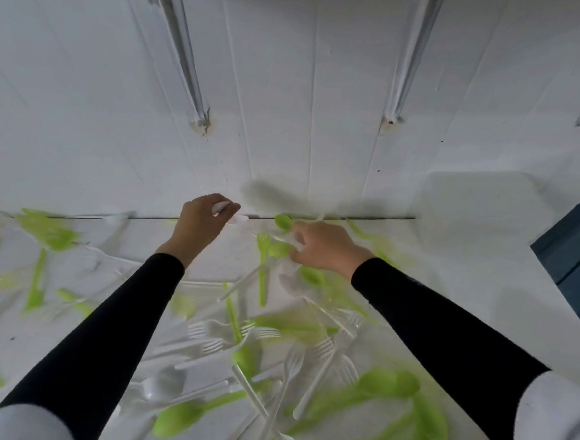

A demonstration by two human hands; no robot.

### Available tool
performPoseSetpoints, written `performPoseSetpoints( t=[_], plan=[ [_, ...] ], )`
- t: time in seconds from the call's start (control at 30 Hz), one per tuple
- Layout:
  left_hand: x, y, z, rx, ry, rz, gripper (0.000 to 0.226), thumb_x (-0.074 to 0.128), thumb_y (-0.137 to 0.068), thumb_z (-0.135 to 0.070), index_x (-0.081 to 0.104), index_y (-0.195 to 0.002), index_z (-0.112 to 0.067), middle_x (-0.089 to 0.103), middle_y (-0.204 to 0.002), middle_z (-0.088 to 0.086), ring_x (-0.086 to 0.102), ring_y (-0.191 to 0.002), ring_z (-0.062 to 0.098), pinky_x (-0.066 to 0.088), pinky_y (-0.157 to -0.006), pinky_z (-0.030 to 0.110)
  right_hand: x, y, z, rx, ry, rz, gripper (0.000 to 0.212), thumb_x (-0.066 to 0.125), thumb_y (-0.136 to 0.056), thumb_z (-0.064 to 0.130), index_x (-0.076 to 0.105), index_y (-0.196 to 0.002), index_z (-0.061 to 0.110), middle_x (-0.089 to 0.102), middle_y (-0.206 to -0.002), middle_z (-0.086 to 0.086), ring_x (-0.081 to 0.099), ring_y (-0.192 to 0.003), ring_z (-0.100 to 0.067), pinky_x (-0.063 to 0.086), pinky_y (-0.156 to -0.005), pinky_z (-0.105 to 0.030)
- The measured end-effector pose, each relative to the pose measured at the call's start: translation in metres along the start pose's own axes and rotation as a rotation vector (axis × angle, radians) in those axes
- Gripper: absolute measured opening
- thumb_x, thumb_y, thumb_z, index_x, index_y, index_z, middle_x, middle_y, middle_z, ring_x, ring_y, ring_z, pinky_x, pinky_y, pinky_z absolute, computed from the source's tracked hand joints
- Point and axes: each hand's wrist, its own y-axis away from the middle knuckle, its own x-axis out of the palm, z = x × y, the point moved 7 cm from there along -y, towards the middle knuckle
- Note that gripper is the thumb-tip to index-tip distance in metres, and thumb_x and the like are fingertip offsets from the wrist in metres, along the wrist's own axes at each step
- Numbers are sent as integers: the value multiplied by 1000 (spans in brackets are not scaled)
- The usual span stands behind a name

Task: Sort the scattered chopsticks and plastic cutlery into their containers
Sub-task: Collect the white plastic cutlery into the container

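Near pile: white forks (pixel 292 361) and green spoons (pixel 387 384) are scattered, crossed and overlapping, on the white table (pixel 468 253); much is blurred.
Forearms: both are covered by black sleeves (pixel 108 337).
Left hand (pixel 200 225): the fingers are curled round a white utensil (pixel 221 207) of indeterminate type, near the table's far edge.
Right hand (pixel 328 246): the fingers are curled on a green-and-white bunch (pixel 281 248) at the pile's far end.
Far edge: a lone green spoon (pixel 283 222) is located just beyond the right fingertips.
Background: a white panelled wall (pixel 291 82) is fitted with pipes (pixel 181 40).

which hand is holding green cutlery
The right hand: green spoons stick out from its fingers, whereas the left hand pinches only a white plastic piece.
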Motion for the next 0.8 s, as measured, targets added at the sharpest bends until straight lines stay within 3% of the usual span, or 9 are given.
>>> performPoseSetpoints(
  t=[0.17, 0.3, 0.4, 0.53, 0.6, 0.67, 0.73, 0.8],
  plan=[
    [29, -14, 29, -76, -349, 168, 21, 55, -97, -32, 70, -111, -29, 67, -116, -4, 61, -111, 21, 43, -81, 29, 30, 0, 9, -131, 424, -40, 31, 49, -97, 27, 55, -121, 10, 52, -123, -7, 58, -107, -27, 35, -67, -33],
    [35, -14, 40, -104, -464, 144, 30, 58, -94, -47, 69, -117, -32, 65, -121, 0, 59, -115, 23, 46, -87, 35, 30, 18, 6, -219, 437, -158, 32, 72, -80, 31, 65, -98, 6, 60, -104, -9, 61, -89, -27, 33, -54, -30],
    [39, -11, 41, -68, -493, 126, 35, 56, -93, -52, 70, -114, -27, 65, -112, 0, 56, -115, 21, 42, -78, 34, 12, 26, -12, -141, 119, -100, 26, 58, -93, 27, 53, -112, 9, 56, -109, -7, 55, -103, -27, 35, -66, -31],
    [46, -1, 47, -120, -395, 221, 41, 63, -90, -49, 62, -127, -29, 58, -122, -2, 53, -120, 19, 39, -88, 33, -30, 24, -70, 242, -326, -285, 30, 49, -92, 18, 49, -122, 15, 61, -95, -1, 59, -88, -28, 44, -73, -33],
    [46, 3, 49, -150, -325, 235, 35, 67, -88, -47, 66, -118, -28, 58, -114, -3, 54, -118, 19, 37, -84, 30, -28, 23, -98, 440, -523, -275, 26, 47, -90, 22, 57, -113, 12, 68, -91, -6, 62, -81, -29, 50, -73, -33],
    [46, 7, 47, -136, -332, 241, 27, 69, -86, -47, 69, -103, -25, 54, -102, -5, 56, -112, 20, 36, -79, 29, -18, 22, -110, 568, -638, -211, 24, 46, -85, 30, 57, -86, 9, 63, -78, -8, 57, -69, -28, 45, -59, -29],
    [48, 13, 43, -126, -346, 248, 29, 70, -86, -45, 69, -103, -22, 57, -107, -3, 56, -114, 22, 39, -80, 31, -10, 19, -113, 616, -608, -197, 29, 48, -88, 36, 53, -75, 10, 59, -77, -7, 56, -78, -29, 40, -62, -29],
    [49, 19, 39, -148, -337, 267, 34, 74, -84, -44, 69, -106, -20, 61, -111, -2, 57, -114, 23, 42, -84, 32, 0, 13, -113, 624, -600, -208, 38, 49, -96, 38, 62, -102, 3, 65, -103, -16, 60, -102, -35, 44, -78, -32]
  ],
)
